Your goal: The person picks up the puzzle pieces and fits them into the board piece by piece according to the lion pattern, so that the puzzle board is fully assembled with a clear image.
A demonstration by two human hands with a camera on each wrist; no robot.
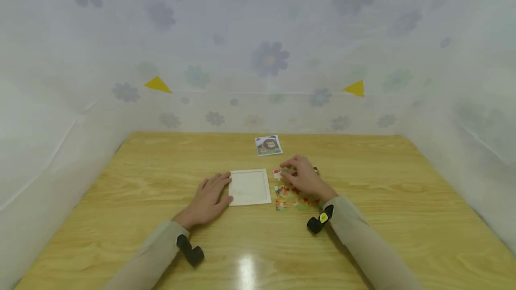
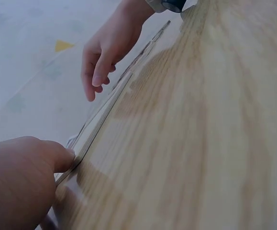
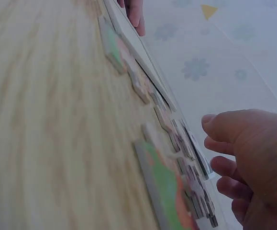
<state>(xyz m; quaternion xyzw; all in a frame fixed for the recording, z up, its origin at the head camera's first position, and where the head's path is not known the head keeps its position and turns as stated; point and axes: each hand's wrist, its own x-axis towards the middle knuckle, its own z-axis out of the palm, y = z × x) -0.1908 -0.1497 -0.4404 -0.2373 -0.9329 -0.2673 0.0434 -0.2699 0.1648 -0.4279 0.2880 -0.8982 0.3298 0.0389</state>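
My left hand (image 1: pixel 206 201) rests at the left side of a square white puzzle tray (image 1: pixel 251 203), its spread fingers and thumb touching the rim. In the left wrist view, that thumb (image 2: pixel 57 155) presses against the tray's edge. Just right of the tray lie several colourful jigsaw pieces (image 1: pixel 281 205), partly hidden under my right hand (image 1: pixel 305 179). This hand hovers over them with loosely bent fingers, and nothing shows between thumb and fingertips in the right wrist view. Near its fingertips sits a pink-and-white piece (image 1: pixel 277 174). A green-and-orange piece (image 3: pixel 164 179) lies flat in the right wrist view.
Behind the tray, a small picture card (image 1: pixel 268 145) with a lion on it lies on the wooden table (image 1: pixel 161 160). White flower-patterned sheeting (image 1: pixel 225 57) stands round the back and sides, with two yellow triangles (image 1: pixel 158 85) on the back sheet.
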